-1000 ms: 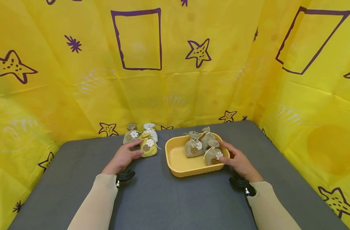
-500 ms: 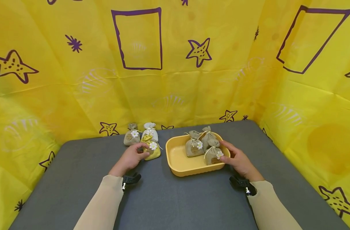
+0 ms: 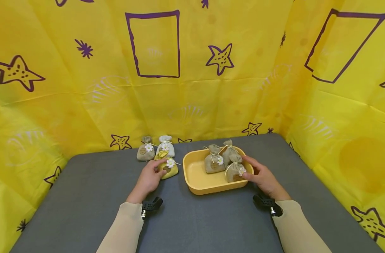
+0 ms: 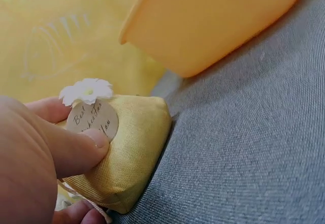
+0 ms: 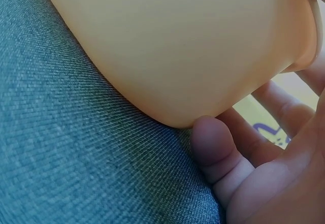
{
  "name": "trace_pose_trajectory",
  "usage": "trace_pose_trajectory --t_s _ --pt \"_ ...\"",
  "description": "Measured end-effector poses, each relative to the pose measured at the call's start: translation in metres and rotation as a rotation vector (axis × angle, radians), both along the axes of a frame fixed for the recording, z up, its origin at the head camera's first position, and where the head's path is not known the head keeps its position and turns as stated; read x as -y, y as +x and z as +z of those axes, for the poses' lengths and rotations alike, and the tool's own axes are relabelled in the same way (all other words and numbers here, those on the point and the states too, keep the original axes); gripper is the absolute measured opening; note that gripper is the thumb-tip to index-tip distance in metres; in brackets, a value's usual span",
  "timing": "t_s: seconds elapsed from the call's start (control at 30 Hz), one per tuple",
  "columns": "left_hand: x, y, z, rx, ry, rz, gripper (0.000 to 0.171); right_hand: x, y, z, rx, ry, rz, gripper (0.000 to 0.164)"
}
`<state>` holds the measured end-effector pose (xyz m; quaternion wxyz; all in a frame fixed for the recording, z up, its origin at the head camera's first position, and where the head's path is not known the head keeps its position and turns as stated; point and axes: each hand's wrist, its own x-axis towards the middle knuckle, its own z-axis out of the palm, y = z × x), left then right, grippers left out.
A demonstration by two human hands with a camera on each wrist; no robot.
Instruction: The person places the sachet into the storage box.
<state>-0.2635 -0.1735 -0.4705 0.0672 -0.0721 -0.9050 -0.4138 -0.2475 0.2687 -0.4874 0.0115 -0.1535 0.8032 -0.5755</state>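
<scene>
My left hand point(image 3: 149, 177) grips a small yellow cloth sachet point(image 3: 171, 170). In the left wrist view the thumb lies on the round paper label point(image 4: 94, 122) of this sachet, below a white flower point(image 4: 87, 91), and other fingers reach round its tied end. The sachet sits low over the grey cloth. At the right end of a yellow tray point(image 3: 205, 190), my right hand point(image 3: 264, 181) holds the rim, thumb at the front and fingers behind. The right wrist view has the thumb close against the tray's outer wall point(image 5: 167, 56).
Inside the tray stand three grey-beige sachets point(image 3: 215, 163), crowded to the right, each tied with cord. A grey-brown sachet point(image 3: 145, 152) and a white sachet point(image 3: 169, 149) stand behind my left hand. A yellow printed curtain point(image 3: 192, 91) borders the grey table point(image 3: 192, 225).
The left hand has moved right and slightly nearer with the yellow sachet, which now tilts and lies closer to the tray. The right hand and tray stay almost in place.
</scene>
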Motion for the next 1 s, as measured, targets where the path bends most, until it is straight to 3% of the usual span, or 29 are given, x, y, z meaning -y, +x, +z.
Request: trace_pose_trajectory --t_s 0.3,0.53,0.77,1.0 --pt "0.001 0.003 -0.002 -0.010 0.127 0.015 0.031 0.001 0.001 0.001 0.008 0.004 -0.002 0.066" --pt "0.002 0.002 0.003 0.004 0.220 0.024 0.031 0.001 0.001 0.001 0.012 0.041 -0.014 0.065" --pt "0.008 0.003 0.023 0.036 0.409 0.068 0.033 0.001 0.001 0.001 0.018 0.019 -0.012 0.066" --pt "-0.012 0.006 0.052 0.066 0.525 0.019 0.036 0.002 0.001 0.002 0.025 0.011 -0.006 0.066"
